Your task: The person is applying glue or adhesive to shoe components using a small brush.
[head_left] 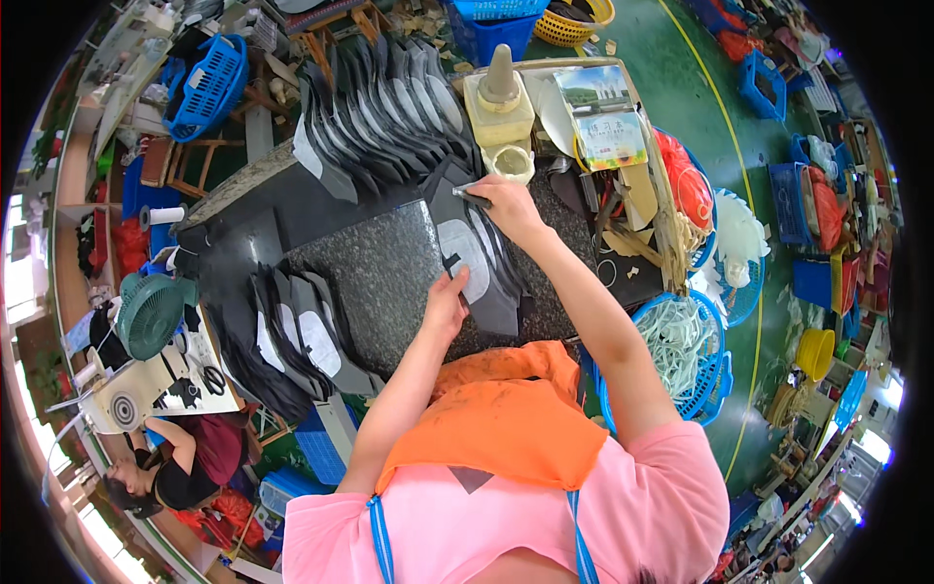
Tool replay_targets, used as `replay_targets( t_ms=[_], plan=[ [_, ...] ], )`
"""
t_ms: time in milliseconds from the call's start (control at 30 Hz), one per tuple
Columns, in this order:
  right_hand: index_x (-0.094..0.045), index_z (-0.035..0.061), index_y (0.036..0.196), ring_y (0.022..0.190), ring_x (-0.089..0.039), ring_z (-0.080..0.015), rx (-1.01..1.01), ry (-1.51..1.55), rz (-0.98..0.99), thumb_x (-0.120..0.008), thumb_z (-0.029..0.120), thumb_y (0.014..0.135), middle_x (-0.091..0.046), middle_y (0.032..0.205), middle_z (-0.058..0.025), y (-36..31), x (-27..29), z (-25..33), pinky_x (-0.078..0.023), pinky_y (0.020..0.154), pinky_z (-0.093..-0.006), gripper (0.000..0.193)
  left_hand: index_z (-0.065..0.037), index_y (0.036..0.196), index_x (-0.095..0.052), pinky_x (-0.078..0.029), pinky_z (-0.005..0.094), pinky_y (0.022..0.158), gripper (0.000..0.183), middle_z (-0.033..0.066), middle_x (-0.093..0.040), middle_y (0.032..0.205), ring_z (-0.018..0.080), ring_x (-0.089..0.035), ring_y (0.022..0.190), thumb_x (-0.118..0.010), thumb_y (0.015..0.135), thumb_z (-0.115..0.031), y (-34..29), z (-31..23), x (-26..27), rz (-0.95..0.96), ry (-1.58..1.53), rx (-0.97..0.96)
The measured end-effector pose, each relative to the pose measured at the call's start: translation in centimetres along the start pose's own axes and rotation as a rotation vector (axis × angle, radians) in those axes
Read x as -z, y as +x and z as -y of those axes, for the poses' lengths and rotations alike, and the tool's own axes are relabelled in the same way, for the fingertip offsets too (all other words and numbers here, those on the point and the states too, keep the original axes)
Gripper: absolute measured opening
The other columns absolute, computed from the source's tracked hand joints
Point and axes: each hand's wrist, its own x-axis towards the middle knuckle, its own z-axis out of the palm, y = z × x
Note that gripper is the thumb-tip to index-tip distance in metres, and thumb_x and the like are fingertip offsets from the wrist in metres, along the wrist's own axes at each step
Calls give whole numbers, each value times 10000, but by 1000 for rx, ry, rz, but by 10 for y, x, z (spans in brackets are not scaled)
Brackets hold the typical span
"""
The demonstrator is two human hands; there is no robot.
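one speckled dark worktop (375, 268) fills the middle of the frame. fanned grey-and-black pieces (389, 107) span its upper centre; a second bundle (309, 336) lies at lower left. at the frame's centre, beneath your hands, is an overlapping stack (477, 258), pale patches upward. above it stand a cream block (498, 122) and a small cup (489, 165). your right hand (511, 204), just below the cup, is closed round a slim dark-handled tool (474, 198). your left hand (449, 304) curls at the stack's left edge; whether it grips or merely presses cannot be told. likely faults: a light left hold could let layers slide; an upward reach could knock the cup; a slipping tool could mark the uppermost piece.
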Motion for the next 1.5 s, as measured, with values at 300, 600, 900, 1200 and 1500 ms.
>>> replay_targets(
  t_ms=[300, 600, 900, 1200, 1500],
  plan=[
    [-645, 43, 810, 769, -579, -294, -50, 356, 178, -630, 39, 675, -599, 781, -116, -90, 50, 18, -460, 677, -343, 136, -54, 1061, -507, -494, 332, 772, 248, 51, -599, 985, 184, -597, 892, -569, 835, -133, 18, 2, 15, 27, -63, 8],
    [-635, 41, 829, 765, -576, -308, -52, 45, 548, -612, 88, 691, -595, 773, -123, -75, 41, 31, -454, 675, -381, 147, -31, 1101, -474, -433, 381, 859, 242, 76, -572, 1056, 214, -559, 979, -455, 890, -147, 13, -2, 28, 191, -228, 76],
    [-625, 57, 902, 794, -574, -343, -165, -315, 114, -529, 119, 746, -603, 802, -157, 31, -3, 19, -456, 717, -401, 194, -44, 1065, -504, -442, 264, 750, 205, 23, -581, 982, 117, -561, 860, -459, 874, -104, -9, -23, 16, 171, -102, -141],
    [-603, -6, 983, 569, -584, -102, -607, 327, -31, -556, 39, 771, -629, 760, -71, 21, 20, 42, -474, 532, -235, 221, 28, 1202, -404, -304, 290, 957, 410, 75, -489, 1150, 164, -452, 1071, -450, 795, 15, 14, -214, 97, -61, -41, -926],
    [-608, 58, 985, 894, -559, -285, 213, -6, -38, -584, -21, 691, -562, 964, -106, 176, -90, 95, -447, 759, -325, 306, 16, 1209, -421, -360, 281, 892, 458, 89, -532, 1123, 185, -501, 1027, -534, 776, -79, 128, -271, 123, -52, -54, -673]
  ],
)
